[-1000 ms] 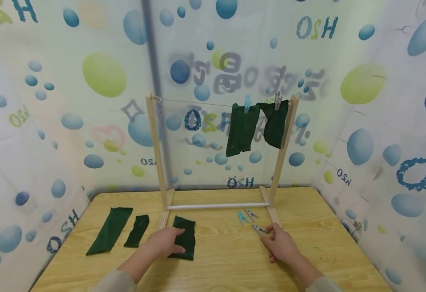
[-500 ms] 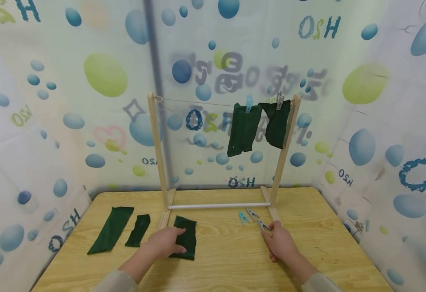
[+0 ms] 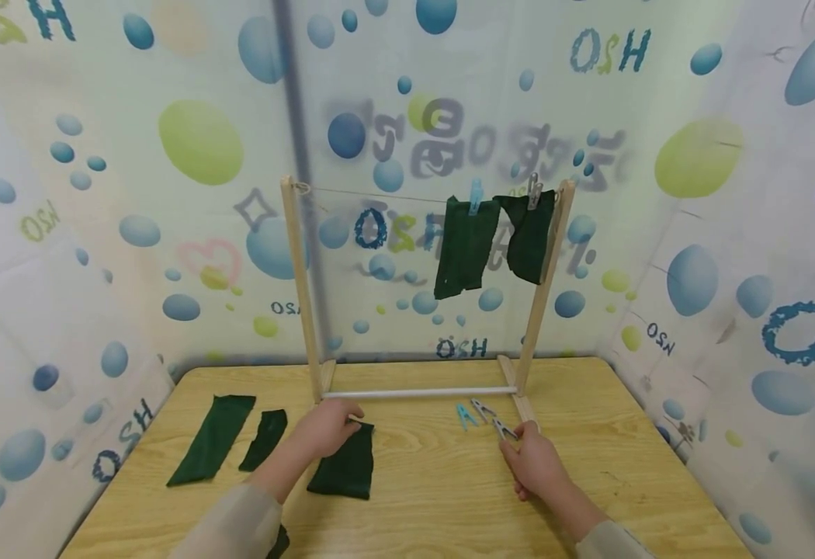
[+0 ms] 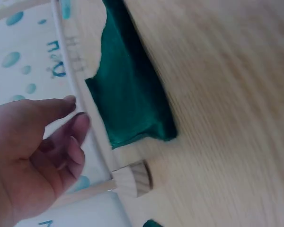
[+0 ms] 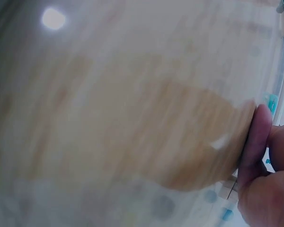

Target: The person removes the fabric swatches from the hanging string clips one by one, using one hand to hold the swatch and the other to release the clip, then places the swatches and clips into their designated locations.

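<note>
Near the rack [image 3: 414, 394], left hand [image 3: 325, 429] has moved to far edge of green cloth [image 3: 345, 466], fingers parted, likely no grip yet; right hand [image 3: 539, 463] pinches grey peg [image 3: 503, 428].

Cloth [image 3: 346, 470]: one; dark green, roughly four-sided, edges slightly uneven. Lies spread on the table [image 3: 421, 516], nearer its left edge than its right, long sides running toward the back edge. Far left corner hidden by the left grip [image 3: 326, 427] in the head view; contact there cannot be told.

Peg [image 3: 504, 428]: one; pale grey, slim. Near end pinched in the right grip [image 3: 535, 463], free end toward the table's back left corner. Located nearer the right edge than the left.
</note>
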`<state>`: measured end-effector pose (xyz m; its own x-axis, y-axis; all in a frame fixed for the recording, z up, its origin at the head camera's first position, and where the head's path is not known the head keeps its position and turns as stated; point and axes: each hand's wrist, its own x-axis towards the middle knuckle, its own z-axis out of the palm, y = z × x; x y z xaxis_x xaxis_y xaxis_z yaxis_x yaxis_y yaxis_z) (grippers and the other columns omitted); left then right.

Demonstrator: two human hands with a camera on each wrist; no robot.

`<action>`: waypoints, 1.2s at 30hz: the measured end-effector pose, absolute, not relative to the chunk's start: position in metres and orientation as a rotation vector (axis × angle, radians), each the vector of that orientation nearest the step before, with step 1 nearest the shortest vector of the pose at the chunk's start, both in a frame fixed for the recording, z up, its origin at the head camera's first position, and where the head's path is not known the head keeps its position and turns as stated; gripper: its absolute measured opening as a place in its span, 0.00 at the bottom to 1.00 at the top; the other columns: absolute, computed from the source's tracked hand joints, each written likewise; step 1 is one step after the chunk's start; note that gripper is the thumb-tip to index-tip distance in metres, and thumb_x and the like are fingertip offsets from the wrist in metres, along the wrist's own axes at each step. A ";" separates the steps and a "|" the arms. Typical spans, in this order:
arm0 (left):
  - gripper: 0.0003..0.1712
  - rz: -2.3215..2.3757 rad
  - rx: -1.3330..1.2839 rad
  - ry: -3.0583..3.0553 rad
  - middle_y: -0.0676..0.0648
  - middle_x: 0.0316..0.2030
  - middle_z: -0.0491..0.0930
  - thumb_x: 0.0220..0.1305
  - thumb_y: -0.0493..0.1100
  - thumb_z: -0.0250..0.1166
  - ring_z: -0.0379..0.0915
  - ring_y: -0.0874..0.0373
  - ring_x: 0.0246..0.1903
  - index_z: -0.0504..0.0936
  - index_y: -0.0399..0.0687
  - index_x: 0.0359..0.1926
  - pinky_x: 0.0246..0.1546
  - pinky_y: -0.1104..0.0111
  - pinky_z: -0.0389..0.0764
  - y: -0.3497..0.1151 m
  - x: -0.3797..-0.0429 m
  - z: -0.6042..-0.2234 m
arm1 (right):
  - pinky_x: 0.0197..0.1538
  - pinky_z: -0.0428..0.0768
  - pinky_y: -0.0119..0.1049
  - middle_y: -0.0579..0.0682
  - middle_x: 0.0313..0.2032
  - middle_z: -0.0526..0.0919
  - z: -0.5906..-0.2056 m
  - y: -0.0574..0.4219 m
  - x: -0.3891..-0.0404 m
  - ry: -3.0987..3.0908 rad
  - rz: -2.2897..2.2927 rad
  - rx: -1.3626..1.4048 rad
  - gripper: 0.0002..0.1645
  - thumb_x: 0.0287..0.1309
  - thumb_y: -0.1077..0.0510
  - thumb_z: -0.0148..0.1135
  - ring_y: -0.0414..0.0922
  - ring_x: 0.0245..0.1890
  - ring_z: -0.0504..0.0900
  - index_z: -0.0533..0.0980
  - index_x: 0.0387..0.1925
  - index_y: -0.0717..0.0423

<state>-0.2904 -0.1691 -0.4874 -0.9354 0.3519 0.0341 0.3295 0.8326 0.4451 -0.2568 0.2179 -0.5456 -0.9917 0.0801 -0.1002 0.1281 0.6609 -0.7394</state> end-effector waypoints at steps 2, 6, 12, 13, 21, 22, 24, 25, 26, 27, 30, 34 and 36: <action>0.11 0.685 0.557 2.968 0.40 0.50 0.90 0.74 0.34 0.71 0.89 0.45 0.46 0.91 0.38 0.54 0.48 0.49 0.90 -0.167 -0.299 -0.490 | 0.15 0.82 0.39 0.54 0.16 0.78 -0.546 0.218 -0.256 2.794 -1.266 0.178 0.24 0.80 0.55 0.62 0.42 0.08 0.77 0.66 0.63 0.66; 0.09 0.605 0.567 2.955 0.42 0.47 0.91 0.72 0.33 0.73 0.89 0.45 0.47 0.93 0.42 0.50 0.49 0.50 0.90 -0.168 -0.315 -0.503 | 0.16 0.82 0.39 0.54 0.17 0.78 -0.545 0.218 -0.255 2.770 -1.266 0.183 0.25 0.80 0.55 0.62 0.44 0.09 0.79 0.66 0.64 0.66; 0.04 0.686 0.656 2.967 0.49 0.41 0.86 0.70 0.36 0.75 0.84 0.52 0.42 0.94 0.50 0.42 0.46 0.54 0.89 -0.186 -0.347 -0.546 | 0.16 0.82 0.38 0.55 0.17 0.78 -0.543 0.218 -0.257 2.775 -1.242 0.190 0.25 0.81 0.54 0.62 0.44 0.10 0.79 0.65 0.65 0.65; 0.04 0.699 0.642 2.973 0.50 0.40 0.85 0.71 0.36 0.75 0.84 0.53 0.42 0.93 0.50 0.41 0.46 0.54 0.88 -0.186 -0.345 -0.544 | 0.16 0.82 0.38 0.54 0.17 0.78 -0.542 0.219 -0.257 2.779 -1.245 0.181 0.25 0.81 0.54 0.62 0.44 0.10 0.79 0.65 0.65 0.66; 0.09 0.706 0.538 2.975 0.52 0.35 0.86 0.69 0.31 0.74 0.81 0.57 0.36 0.86 0.50 0.36 0.43 0.53 0.87 -0.168 -0.319 -0.510 | 0.16 0.82 0.38 0.54 0.18 0.78 -0.540 0.220 -0.256 2.777 -1.245 0.189 0.26 0.80 0.54 0.62 0.44 0.10 0.79 0.66 0.65 0.66; 0.10 0.710 0.539 2.975 0.51 0.35 0.86 0.69 0.31 0.74 0.81 0.56 0.37 0.86 0.50 0.36 0.44 0.53 0.86 -0.169 -0.319 -0.511 | 0.16 0.82 0.38 0.54 0.18 0.78 -0.540 0.220 -0.256 2.772 -1.245 0.198 0.25 0.80 0.54 0.62 0.44 0.10 0.79 0.66 0.65 0.66; 0.10 0.718 0.543 2.975 0.51 0.36 0.85 0.68 0.29 0.75 0.81 0.56 0.38 0.86 0.49 0.37 0.46 0.52 0.87 -0.169 -0.320 -0.512 | 0.16 0.82 0.38 0.54 0.18 0.78 -0.541 0.220 -0.256 2.763 -1.246 0.216 0.25 0.80 0.54 0.63 0.44 0.10 0.79 0.66 0.65 0.65; 0.11 0.725 0.548 2.974 0.51 0.37 0.85 0.67 0.29 0.74 0.81 0.55 0.39 0.86 0.49 0.38 0.47 0.51 0.86 -0.169 -0.320 -0.512 | 0.16 0.82 0.38 0.54 0.18 0.78 -0.541 0.220 -0.256 2.763 -1.247 0.217 0.25 0.80 0.54 0.63 0.44 0.10 0.79 0.66 0.65 0.65; 0.11 0.727 0.550 2.977 0.50 0.38 0.85 0.67 0.28 0.75 0.81 0.54 0.40 0.86 0.49 0.39 0.47 0.51 0.86 -0.169 -0.320 -0.513 | 0.16 0.82 0.38 0.54 0.18 0.78 -0.541 0.220 -0.256 2.763 -1.246 0.217 0.25 0.80 0.54 0.63 0.44 0.10 0.79 0.66 0.65 0.65; 0.11 0.731 0.551 2.977 0.50 0.38 0.84 0.66 0.28 0.75 0.81 0.54 0.40 0.86 0.48 0.40 0.48 0.50 0.86 -0.169 -0.321 -0.514 | 0.16 0.82 0.38 0.54 0.18 0.78 -0.541 0.220 -0.256 2.765 -1.245 0.215 0.25 0.80 0.54 0.63 0.44 0.10 0.79 0.66 0.65 0.65; 0.14 0.739 0.568 2.986 0.48 0.39 0.81 0.66 0.27 0.74 0.80 0.53 0.40 0.87 0.47 0.46 0.48 0.49 0.86 -0.170 -0.322 -0.516 | 0.16 0.82 0.38 0.54 0.17 0.78 -0.541 0.220 -0.255 2.772 -1.242 0.206 0.25 0.80 0.55 0.62 0.43 0.09 0.78 0.66 0.64 0.66; 0.17 0.779 0.557 2.994 0.47 0.40 0.79 0.66 0.27 0.74 0.80 0.52 0.40 0.87 0.46 0.51 0.46 0.50 0.86 -0.170 -0.321 -0.518 | 0.16 0.81 0.38 0.53 0.16 0.77 -0.540 0.220 -0.254 2.794 -1.241 0.180 0.24 0.80 0.55 0.63 0.42 0.09 0.78 0.66 0.64 0.66; 0.17 0.810 0.551 2.994 0.47 0.40 0.79 0.65 0.26 0.74 0.80 0.52 0.40 0.87 0.45 0.52 0.46 0.50 0.86 -0.170 -0.321 -0.518 | 0.15 0.81 0.38 0.53 0.17 0.77 -0.540 0.220 -0.254 2.801 -1.243 0.171 0.24 0.80 0.55 0.63 0.42 0.09 0.78 0.66 0.63 0.66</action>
